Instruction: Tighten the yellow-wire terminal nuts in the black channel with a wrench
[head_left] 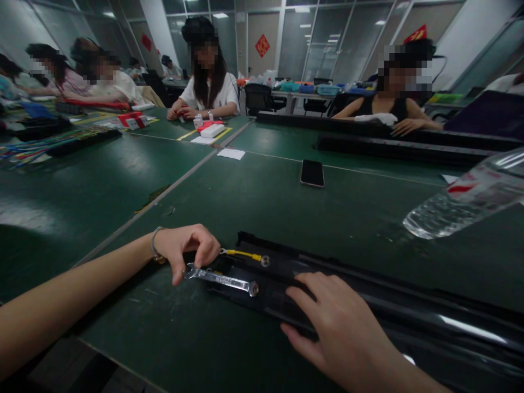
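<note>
My left hand (192, 248) pinches the open end of a silver combination wrench (223, 279) between thumb and fingers. The wrench's ring end sits around a nut (256, 289) on a long black housing (368, 289). A short yellow wire (244, 254) with a ring terminal is fastened by a second nut (266, 261) on the same housing; its other end reaches toward my left fingers. My right hand (331, 322) rests on the housing to the right of the wrench, fingers spread and holding nothing.
Beyond the housing lies a phone (312, 173). A water bottle (462, 194) lies tilted at the right. More long black housings (393, 147) are at the far side near a co-worker. Bundled coloured wires (49, 143) and a small paper (231, 154) lie on the green table (196, 191).
</note>
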### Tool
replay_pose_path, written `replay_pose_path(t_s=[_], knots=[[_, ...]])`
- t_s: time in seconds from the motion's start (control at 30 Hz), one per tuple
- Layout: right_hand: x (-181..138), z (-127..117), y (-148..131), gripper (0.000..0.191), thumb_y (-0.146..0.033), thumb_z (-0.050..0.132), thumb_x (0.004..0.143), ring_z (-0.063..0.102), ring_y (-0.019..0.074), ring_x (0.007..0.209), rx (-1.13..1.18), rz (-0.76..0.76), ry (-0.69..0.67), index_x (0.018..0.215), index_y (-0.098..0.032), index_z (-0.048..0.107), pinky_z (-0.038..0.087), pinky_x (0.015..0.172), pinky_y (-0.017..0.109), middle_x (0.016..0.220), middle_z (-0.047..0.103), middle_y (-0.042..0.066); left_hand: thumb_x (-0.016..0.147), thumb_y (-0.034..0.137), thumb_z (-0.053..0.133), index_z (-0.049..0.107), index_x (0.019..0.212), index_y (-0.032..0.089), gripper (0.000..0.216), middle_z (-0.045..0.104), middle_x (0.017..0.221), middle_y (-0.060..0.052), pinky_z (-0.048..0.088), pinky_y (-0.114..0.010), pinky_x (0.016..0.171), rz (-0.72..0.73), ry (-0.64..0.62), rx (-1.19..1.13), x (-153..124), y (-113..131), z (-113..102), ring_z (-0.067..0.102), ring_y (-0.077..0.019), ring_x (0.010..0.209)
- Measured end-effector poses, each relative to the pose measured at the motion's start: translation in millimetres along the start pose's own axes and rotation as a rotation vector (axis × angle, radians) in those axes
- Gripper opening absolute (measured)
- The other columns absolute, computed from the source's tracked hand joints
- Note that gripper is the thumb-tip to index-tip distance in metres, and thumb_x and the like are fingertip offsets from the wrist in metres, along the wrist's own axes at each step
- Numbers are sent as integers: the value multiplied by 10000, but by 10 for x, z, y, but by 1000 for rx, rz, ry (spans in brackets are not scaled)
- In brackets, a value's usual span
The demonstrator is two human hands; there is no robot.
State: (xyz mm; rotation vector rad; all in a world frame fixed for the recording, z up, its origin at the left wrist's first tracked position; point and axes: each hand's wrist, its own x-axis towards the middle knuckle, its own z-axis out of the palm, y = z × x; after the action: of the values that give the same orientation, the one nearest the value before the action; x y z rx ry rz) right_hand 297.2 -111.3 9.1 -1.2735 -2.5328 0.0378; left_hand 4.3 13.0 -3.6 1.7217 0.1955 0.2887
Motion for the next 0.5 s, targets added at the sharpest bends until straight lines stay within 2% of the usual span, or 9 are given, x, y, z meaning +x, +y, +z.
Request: replay_pose_path(t_s=[0.3,0.5], knots=[[-2,19,-6,261,-332,559,703,528,228,800,-13,-17,36,922,-199,610,412,662,362,930,602,84,488,376,793,499,556,191,353,528,548,-5,405,-240,504,-17,-95,36,19,41,39,480,-130,520],[-3,18,-2,267,-334,558,704,538,221,791,-31,-23,51,926,-193,606,414,666,358,930,608,88,522,380,782,494,567,171,359,505,551,6,364,-230,503,23,-47,-29,14,11,40,446,-113,525]])
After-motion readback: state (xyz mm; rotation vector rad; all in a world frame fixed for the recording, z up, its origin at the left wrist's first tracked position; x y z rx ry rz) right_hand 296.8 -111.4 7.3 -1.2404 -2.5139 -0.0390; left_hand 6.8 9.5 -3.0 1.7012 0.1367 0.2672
